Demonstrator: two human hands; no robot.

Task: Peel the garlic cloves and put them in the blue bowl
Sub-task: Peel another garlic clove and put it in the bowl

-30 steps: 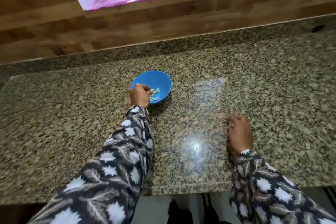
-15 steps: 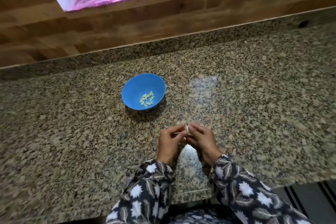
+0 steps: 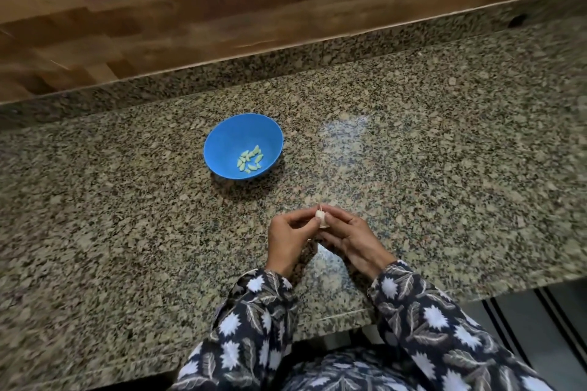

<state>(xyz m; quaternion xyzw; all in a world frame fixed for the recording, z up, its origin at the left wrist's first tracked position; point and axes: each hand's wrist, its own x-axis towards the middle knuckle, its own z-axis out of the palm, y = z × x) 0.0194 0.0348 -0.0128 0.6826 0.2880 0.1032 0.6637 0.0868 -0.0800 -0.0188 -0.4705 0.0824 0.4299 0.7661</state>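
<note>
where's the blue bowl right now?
Head view: the blue bowl sits on the granite counter, left of centre, holding peeled cloves. It is apart from, beyond and left of, the left hand and right hand, which pinch a garlic clove.

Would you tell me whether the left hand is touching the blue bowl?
Apart: the head view shows bare counter between the left hand and blue bowl.

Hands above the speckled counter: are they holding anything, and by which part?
A small whitish garlic clove, pinched at its sides: left hand on its left, right hand on its right. Its pointed tip sticks up free.
</note>
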